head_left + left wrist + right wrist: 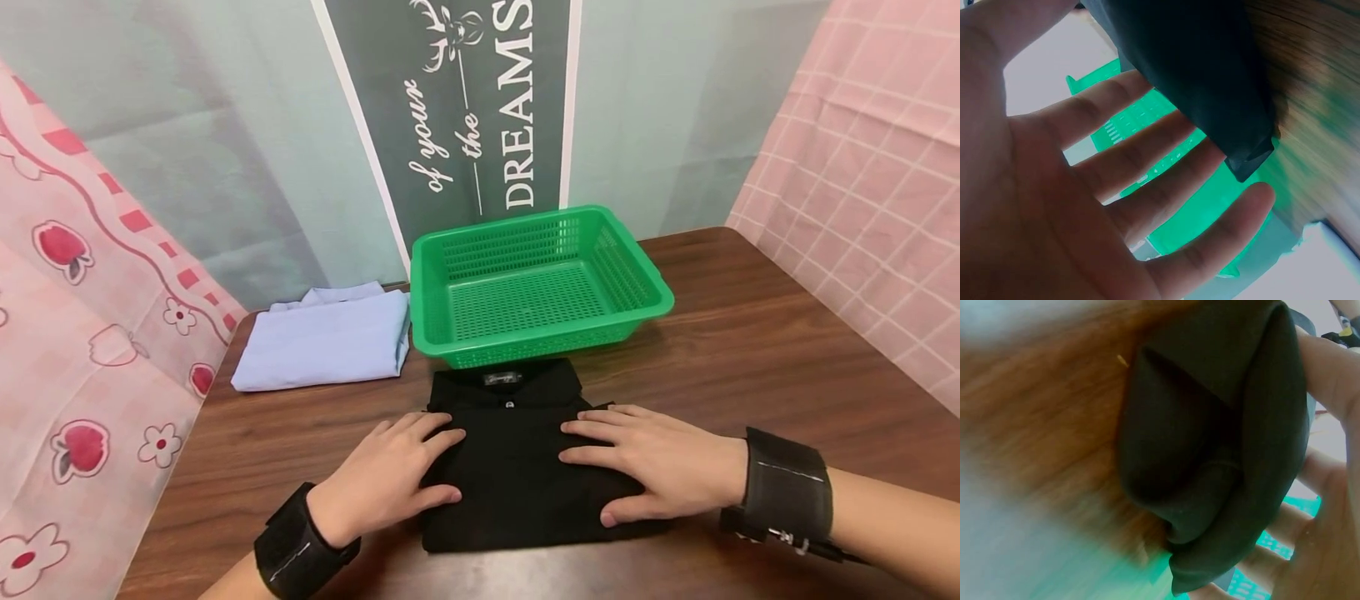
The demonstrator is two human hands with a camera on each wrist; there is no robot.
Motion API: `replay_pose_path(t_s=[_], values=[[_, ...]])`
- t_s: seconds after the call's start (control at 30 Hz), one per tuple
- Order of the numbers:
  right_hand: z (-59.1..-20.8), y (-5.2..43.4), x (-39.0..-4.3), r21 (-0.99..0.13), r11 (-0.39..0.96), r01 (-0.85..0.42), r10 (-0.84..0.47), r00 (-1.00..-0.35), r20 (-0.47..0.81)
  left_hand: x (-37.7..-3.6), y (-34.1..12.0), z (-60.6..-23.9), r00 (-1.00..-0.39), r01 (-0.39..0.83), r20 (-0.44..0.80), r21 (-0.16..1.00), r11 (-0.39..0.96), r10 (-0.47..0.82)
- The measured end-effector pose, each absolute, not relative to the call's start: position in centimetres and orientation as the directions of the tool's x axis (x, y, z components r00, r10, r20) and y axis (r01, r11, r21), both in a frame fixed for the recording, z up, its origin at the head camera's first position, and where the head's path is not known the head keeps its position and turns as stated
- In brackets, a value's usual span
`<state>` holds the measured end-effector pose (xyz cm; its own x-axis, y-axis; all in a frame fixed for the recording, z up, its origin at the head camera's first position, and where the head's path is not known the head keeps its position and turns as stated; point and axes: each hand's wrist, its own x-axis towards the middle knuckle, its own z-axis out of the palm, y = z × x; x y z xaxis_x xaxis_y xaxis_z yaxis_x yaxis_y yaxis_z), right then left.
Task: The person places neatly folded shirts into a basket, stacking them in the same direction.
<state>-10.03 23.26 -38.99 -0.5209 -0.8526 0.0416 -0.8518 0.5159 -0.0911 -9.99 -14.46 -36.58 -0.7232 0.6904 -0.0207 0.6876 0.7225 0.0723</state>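
A folded black collared shirt [517, 475] lies on the table in front of the person, its collar toward the basket and a white button showing. The left hand [393, 471] rests on the shirt's left edge with spread, fairly straight fingers. On the opposite edge, the right hand [652, 462] lies with its fingers extended over the top. In the left wrist view the fingertips reach the side of the black cloth [1191, 69]. The right wrist view shows layered folds of the shirt [1210, 437] along its side, the thumb and fingers on top of it.
Just beyond the collar stands a green plastic basket [525, 292] with nothing in it. A folded light blue shirt [326, 342] lies to the basket's left. The brown wooden table [750, 333] is bordered by a patterned curtain on the left and pink checked cloth [885, 208] on the right.
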Motion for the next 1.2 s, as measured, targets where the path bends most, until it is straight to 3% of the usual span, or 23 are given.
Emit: replay_pose_path(t_s=[0.5, 0.77, 0.9, 1.2], values=[[-38.7, 23.6, -10.3, -0.121, 0.521, -0.845, -0.849, -0.528, 0.025, -9.7, -13.3, -37.2, -0.678, 0.728, -0.067, 0.076, 0.681, 0.732], [-38.7, 23.6, -10.6, -0.153, 0.526, -0.837, -0.847, -0.532, -0.002, -9.8, -12.8, -37.5, -0.68, 0.702, -0.177, 0.122, 0.701, 0.712], [-38.3, 23.6, -10.9, -0.159, 0.527, -0.835, -0.844, -0.535, 0.013, -9.7, -12.9, -37.4, -0.683, 0.702, -0.176, 0.114, 0.703, 0.709], [-37.4, 24.8, -12.5, -0.23, 0.694, -0.682, -0.688, -0.723, 0.07, -10.3, -14.6, -36.4, -0.807, 0.582, -0.026, 0.141, 0.801, 0.591]])
